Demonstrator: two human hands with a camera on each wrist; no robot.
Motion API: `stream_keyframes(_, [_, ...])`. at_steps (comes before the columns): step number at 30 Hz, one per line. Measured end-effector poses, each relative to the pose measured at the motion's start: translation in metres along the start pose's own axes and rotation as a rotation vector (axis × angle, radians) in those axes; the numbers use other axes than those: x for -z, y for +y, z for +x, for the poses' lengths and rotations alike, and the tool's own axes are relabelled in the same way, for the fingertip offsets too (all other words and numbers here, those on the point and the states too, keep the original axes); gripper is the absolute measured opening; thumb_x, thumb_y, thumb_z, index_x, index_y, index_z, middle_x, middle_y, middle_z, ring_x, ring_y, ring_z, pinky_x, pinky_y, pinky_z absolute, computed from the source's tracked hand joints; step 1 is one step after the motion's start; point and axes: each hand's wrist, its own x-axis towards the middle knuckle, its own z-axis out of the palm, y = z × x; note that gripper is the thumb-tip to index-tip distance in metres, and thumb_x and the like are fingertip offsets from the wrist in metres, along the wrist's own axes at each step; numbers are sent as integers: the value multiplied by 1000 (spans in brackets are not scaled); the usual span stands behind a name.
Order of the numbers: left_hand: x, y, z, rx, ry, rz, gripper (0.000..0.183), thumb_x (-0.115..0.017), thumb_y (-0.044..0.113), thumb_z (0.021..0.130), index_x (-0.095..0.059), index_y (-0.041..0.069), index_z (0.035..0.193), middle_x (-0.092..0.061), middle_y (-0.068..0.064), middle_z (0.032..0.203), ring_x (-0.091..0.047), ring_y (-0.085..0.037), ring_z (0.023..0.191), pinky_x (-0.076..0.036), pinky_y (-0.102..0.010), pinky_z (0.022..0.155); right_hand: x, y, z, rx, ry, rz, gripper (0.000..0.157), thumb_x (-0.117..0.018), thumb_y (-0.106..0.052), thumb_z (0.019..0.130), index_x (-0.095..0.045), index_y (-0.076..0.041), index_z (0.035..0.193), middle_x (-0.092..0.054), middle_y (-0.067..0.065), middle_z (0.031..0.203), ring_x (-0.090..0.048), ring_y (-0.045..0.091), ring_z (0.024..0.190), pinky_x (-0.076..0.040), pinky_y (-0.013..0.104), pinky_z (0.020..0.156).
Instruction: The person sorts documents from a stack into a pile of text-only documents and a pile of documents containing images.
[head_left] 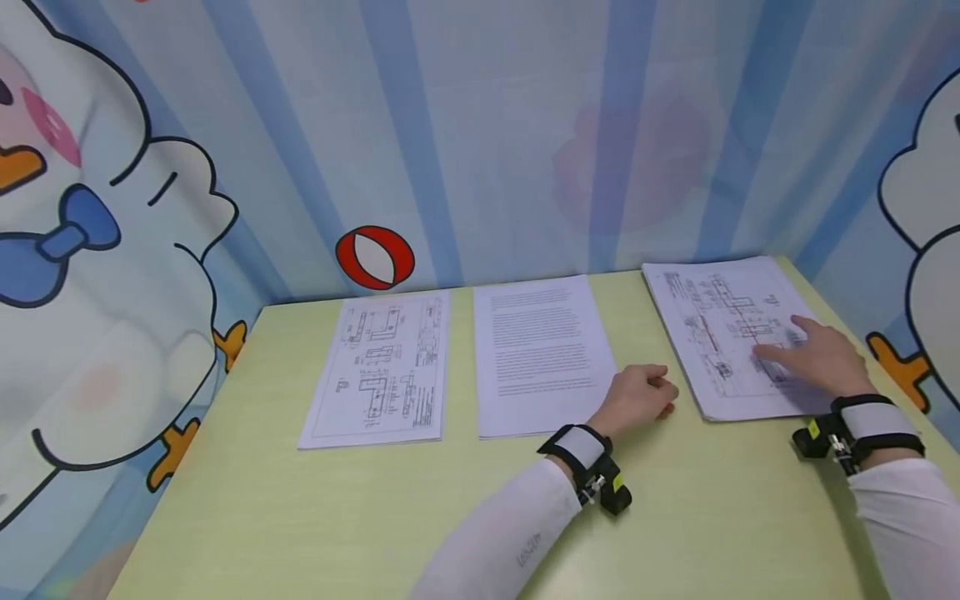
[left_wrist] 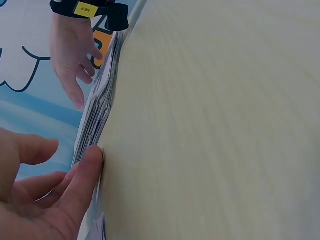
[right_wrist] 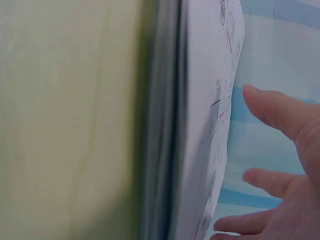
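A thick stack of papers (head_left: 686,321) lies at the right of the table, with a technical drawing with red marks on its top sheet. Over that stack is my right hand (head_left: 823,360), thumb and fingers spread; the right wrist view shows this hand (right_wrist: 287,145) apart from the stack's layered edge (right_wrist: 165,125). My left hand (head_left: 633,402) is by the table surface between the stack and a sheet of printed text (head_left: 534,354), fingers loosely bent. In the left wrist view nothing is held between the left hand's (left_wrist: 55,200) thumb and fingers.
Another technical drawing (head_left: 382,375) lies left of the text sheet on the pale yellow-green table (head_left: 330,525). A striped blue curtain (head_left: 510,167) with cartoon figures stands right behind the table. Each wrist carries a strapped black camera (head_left: 615,497).
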Motion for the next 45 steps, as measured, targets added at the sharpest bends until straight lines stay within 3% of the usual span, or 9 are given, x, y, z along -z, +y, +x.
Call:
stream_keyframes(4, [-9,4,0,51,-54,-112,41,-60,15,89,-57,9,129,-74,-5,87,-70,-17,68,-54,-22,68,-1,7,1,-23,-10,3,106,-54,-59,82,-11,19,139,-22,51,134,-24,63,117,-25,71,94])
stream_keyframes(9, [-15,9,0,92,-94,-151,37,-60,15,89,-60,10,125,-74,-10,78,-70,-19,65,-56,-23,66,-3,10,0,-38,-22,9,103,-55,-55,83,-11,20,139,-22,50,134,-26,63,116,-27,70,95])
stream_keyframes(13, [-20,10,2,105,-99,-142,36,-61,17,89,-61,10,124,-73,-9,75,-68,-18,62,-55,-23,67,-4,11,-2,-46,-25,-2,99,-56,-50,84,-12,20,139,-23,50,133,-26,62,117,-26,70,96])
stream_keyframes(22, [-23,9,5,114,-87,-224,33,-61,19,89,-62,7,120,-69,-9,71,-62,-15,54,-57,-28,59,-6,12,-1,-54,-16,-14,96,-56,-50,84,-17,19,139,-26,50,132,-28,62,116,-27,70,96])
stream_keyframes(28, [-22,9,5,108,-86,-243,18,-60,21,89,-69,6,95,-70,-14,70,-63,-19,54,-56,-28,55,-7,9,0,-46,-5,-25,88,-56,-46,86,-24,19,136,-29,49,131,-28,62,116,-28,70,96])
stream_keyframes(34, [-25,12,7,157,-30,-243,21,-61,22,88,-65,7,75,-67,-11,61,-61,-16,47,-54,-27,49,-9,3,-3,-26,-6,-22,80,-55,-42,88,-31,18,134,-32,48,129,-32,61,113,-30,69,93])
stream_keyframes(39, [-26,14,8,205,10,-255,14,-62,13,87,-66,5,76,-67,-11,59,-60,-15,45,-55,-27,50,-11,-4,-4,15,-9,-14,81,-54,-40,88,-26,17,137,-31,48,131,-31,62,115,-30,69,92])
stream_keyframes(45, [-21,13,7,186,3,-306,14,-54,0,86,-66,4,93,-69,-10,68,-69,-25,62,-58,-33,60,-13,-8,-3,34,12,22,87,-54,-42,88,-14,14,142,-29,49,132,-30,62,117,-30,70,93])
